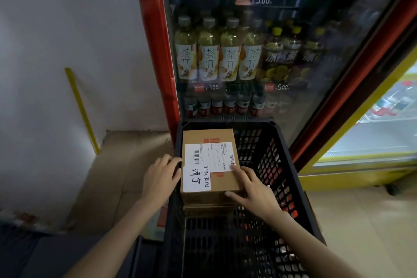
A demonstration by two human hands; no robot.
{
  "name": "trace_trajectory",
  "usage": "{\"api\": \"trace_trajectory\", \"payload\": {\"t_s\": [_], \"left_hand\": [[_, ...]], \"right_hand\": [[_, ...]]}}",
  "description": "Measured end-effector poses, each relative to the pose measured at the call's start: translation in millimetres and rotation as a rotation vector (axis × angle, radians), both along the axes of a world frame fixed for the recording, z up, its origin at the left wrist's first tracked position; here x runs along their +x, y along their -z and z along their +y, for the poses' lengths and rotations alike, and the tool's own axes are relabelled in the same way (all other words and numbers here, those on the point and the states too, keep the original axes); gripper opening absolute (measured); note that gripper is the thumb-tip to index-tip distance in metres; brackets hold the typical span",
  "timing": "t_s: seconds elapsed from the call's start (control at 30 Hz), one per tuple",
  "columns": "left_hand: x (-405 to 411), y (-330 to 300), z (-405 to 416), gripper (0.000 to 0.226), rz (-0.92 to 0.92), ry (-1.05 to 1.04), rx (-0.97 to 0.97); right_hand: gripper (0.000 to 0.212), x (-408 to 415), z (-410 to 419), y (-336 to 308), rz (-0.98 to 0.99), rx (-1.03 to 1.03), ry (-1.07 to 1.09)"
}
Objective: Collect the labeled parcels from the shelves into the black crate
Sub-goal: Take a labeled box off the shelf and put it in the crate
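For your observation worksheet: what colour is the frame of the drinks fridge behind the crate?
Red, seen in the head view: the fridge frame stands behind the black crate.

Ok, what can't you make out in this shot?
Head view:
- Box label's small print: too small.
- Parcel beneath the box: covered by it.
- Crate near end: cut off by the bottom edge.
- Left hand fingertips: behind the box's side.
- Bottom-shelf bottles: dark, glare.
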State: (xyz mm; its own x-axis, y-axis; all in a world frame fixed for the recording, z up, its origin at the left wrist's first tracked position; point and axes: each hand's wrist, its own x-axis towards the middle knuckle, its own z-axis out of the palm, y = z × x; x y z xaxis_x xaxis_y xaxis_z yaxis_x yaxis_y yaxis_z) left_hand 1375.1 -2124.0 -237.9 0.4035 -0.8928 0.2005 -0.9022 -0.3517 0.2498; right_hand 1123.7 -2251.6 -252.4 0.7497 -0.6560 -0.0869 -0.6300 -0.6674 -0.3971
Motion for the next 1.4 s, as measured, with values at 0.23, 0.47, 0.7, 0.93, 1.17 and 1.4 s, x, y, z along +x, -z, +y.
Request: {"api": "trace_trajectory", "payload": {"t_s": [0.23, 0.47, 0.7, 0.93, 1.17, 1.4], "left_hand": [[-3.1, -21.6, 10.6, 0.028, -0.066, -0.003, -0.025], [-14.7, -50.3, 68.8, 0.024, -0.117, -0.151, -0.089], [-81.4, -66.2, 158.6, 0.022, -0.233, -0.382, -0.137], [-202.4, -79.7, 238.0, 0.024, -0.271, -0.655, -0.104], [-312.6, -117.6, 346.7, 0.025, -0.374, -0.899, -0.08], [-426.3, -138.6, 456.3, 0.022, -0.428, -1.161, -0.062]], "right_hand": [[0.056, -0.6, -2.0, -35.9, -0.086, -0.154, 0.022], [0.045, 10.7, -4.8, -57.6, -0.126, -0.278, -0.134], [0.037, 8.5, 20.3, -77.4, -0.249, -0.339, -0.407], [0.038, -18.8, 79.6, -98.5, -0.338, -0.353, -0.711], [0.038, -25.9, 188.3, -127.4, -0.497, -0.313, -1.091], [0.034, -64.9, 354.2, -152.5, -0.68, -0.295, -1.441]]}}
